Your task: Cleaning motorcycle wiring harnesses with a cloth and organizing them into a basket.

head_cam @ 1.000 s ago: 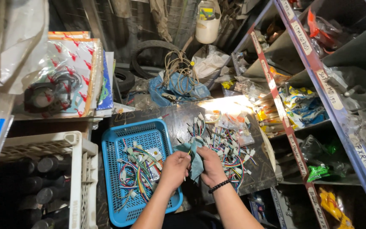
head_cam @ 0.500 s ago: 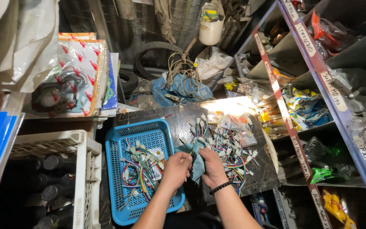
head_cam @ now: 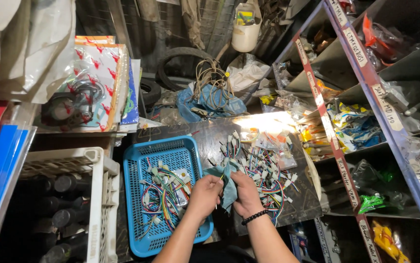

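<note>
Head view, teal cloth (head_cam: 225, 181) between both hands' grip, apparently pinched

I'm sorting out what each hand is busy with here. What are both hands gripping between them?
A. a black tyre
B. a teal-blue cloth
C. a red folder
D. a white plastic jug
B: the left hand and the right hand meet on a teal-blue cloth, between the blue basket and the loose pile of wire harnesses on the dark table.
</note>
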